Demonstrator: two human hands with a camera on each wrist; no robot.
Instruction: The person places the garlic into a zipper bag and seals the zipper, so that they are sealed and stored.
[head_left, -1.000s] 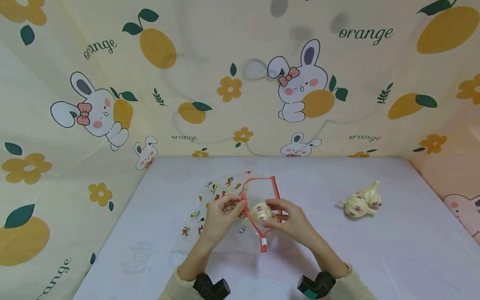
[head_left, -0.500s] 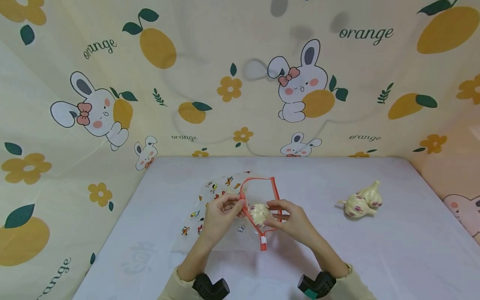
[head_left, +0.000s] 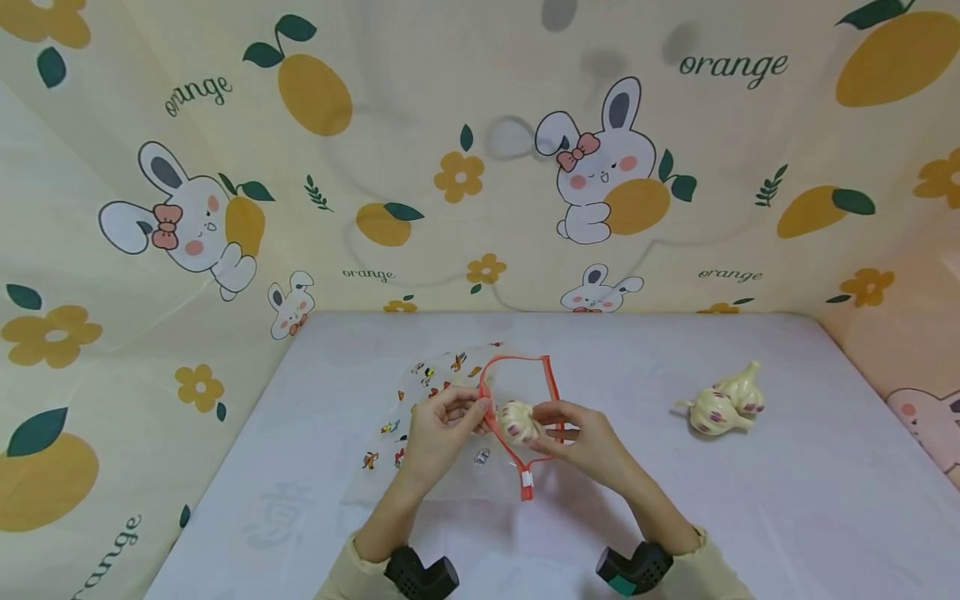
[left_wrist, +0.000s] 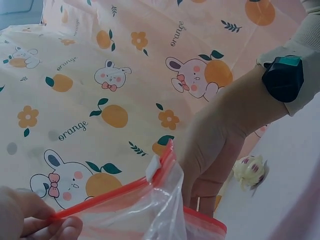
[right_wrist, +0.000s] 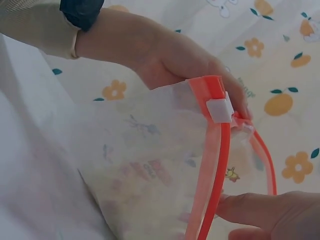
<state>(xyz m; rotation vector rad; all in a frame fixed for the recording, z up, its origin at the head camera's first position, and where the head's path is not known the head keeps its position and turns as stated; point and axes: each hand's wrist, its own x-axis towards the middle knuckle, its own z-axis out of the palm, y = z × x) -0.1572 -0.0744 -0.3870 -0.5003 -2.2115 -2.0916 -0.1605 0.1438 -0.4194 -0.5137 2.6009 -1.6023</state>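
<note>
Garlic (head_left: 516,421) turned | right hand (head_left: 583,432) — pinching it | left hand (head_left: 446,427) — pinching bag rim (head_left: 552,380) | forearms (head_left: 660,510) converging

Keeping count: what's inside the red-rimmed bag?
A garlic bulb shows in its mouth, held by the right hand. The left hand covers part of the bag; anything behind that hand is hidden.

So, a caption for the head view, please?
Left fingers pinch a red-rimmed slider bag; right fingers hold a garlic bulb at its opening.

Bkgd cloth (head_left: 420,92) reads "orange" in dk. script (5x in head view).
</note>
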